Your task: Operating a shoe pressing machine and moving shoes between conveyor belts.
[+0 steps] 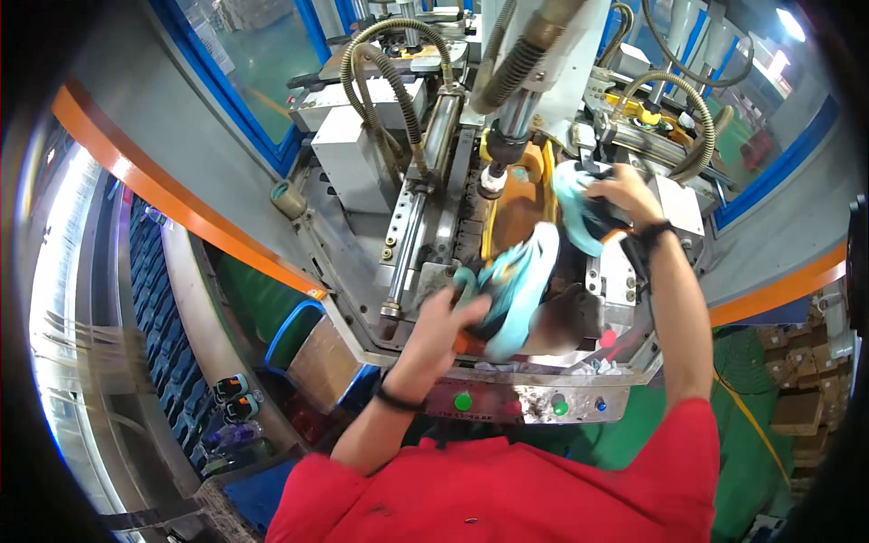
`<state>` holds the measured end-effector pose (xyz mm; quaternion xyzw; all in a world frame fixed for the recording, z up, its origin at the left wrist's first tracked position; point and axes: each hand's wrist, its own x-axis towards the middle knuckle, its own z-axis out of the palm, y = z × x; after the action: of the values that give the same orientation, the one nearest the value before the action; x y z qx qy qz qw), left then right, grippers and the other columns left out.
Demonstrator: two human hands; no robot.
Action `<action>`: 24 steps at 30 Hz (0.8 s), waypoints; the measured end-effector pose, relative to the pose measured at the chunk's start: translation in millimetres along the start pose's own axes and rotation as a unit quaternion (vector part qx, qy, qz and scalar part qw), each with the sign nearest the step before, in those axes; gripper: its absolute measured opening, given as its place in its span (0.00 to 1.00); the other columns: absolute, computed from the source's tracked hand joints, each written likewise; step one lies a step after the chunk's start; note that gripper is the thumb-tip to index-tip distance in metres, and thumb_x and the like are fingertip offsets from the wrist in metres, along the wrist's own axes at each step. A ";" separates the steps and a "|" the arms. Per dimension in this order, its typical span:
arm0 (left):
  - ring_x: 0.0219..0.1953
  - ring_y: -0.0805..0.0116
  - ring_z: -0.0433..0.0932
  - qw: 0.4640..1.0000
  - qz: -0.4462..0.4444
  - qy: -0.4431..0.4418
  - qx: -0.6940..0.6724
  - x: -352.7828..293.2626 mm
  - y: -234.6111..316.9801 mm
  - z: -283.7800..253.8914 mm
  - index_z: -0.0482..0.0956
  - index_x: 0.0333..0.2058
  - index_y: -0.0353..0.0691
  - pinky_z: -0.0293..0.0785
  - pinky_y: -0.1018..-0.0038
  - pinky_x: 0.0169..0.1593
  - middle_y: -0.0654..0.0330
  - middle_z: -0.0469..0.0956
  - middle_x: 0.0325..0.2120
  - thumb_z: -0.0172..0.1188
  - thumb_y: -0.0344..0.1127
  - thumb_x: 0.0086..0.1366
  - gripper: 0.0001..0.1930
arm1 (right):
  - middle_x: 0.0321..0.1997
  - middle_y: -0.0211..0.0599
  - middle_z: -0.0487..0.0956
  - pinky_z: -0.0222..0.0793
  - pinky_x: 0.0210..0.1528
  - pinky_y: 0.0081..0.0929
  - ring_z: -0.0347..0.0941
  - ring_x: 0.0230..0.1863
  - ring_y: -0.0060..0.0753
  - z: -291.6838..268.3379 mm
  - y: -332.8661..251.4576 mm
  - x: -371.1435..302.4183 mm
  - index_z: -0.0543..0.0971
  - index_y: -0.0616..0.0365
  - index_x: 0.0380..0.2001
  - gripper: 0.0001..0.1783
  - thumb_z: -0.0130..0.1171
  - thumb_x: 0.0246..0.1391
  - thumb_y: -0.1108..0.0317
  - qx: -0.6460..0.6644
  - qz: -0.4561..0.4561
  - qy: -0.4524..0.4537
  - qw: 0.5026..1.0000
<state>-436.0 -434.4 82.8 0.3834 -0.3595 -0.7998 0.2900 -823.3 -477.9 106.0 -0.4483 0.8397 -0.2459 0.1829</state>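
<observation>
My left hand [434, 339] is closed on the near end of a shoe with a pale turquoise sole [528, 299] and a dark upper, tilted over the front of the press. Motion smears part of this shoe. Farther off to the right, my right hand [631, 195] grips a second turquoise and black shoe [570, 204], its fingers wrapped over the dark part. Between and beyond the shoes lies the press's yellow cradle [491, 222] with a brown bed. A vertical ram [513, 127] with a white tip hangs above the cradle.
Metal cylinders [412, 240] and ribbed hoses [398, 77] flank the cradle. A front panel [520, 403] carries coloured buttons. Orange-edged guards [195, 231] curve around both sides. On the left, black and orange items [235, 398] sit beside a blue ridged belt [161, 326]. Cartons [801, 412] are stacked right.
</observation>
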 end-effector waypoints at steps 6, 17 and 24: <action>0.46 0.70 0.76 0.988 0.080 0.128 0.046 -165.3 3.0 -72.6 0.66 0.58 0.29 0.72 0.73 0.52 0.57 0.76 0.46 0.65 0.29 0.57 0.31 | 0.44 0.62 0.80 0.75 0.50 0.41 0.79 0.48 0.54 161.4 -70.8 40.1 0.76 0.71 0.40 0.25 0.63 0.42 0.61 -0.110 -0.015 0.002 0.994; 0.36 0.75 0.79 0.872 0.152 0.449 -0.121 -274.3 -96.0 -92.5 0.70 0.54 0.33 0.77 0.79 0.35 0.62 0.77 0.40 0.57 0.27 0.64 0.20 | 0.44 0.58 0.79 0.73 0.46 0.46 0.78 0.44 0.56 177.1 -85.7 -61.0 0.73 0.65 0.45 0.19 0.57 0.57 0.61 -0.035 -0.253 0.113 0.960; 0.44 0.68 0.80 0.849 0.172 0.460 -0.196 -301.7 -169.0 -81.6 0.67 0.55 0.29 0.78 0.71 0.48 0.55 0.77 0.45 0.60 0.28 0.64 0.22 | 0.34 0.47 0.79 0.72 0.40 0.39 0.76 0.37 0.51 244.0 -68.4 -285.5 0.78 0.60 0.37 0.10 0.57 0.50 0.78 0.128 -0.459 -0.135 0.869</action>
<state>-238.5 -143.2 33.6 0.5746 -0.0814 -0.5233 0.6240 -497.6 -330.6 -27.9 -0.7848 0.4674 -0.3444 0.2170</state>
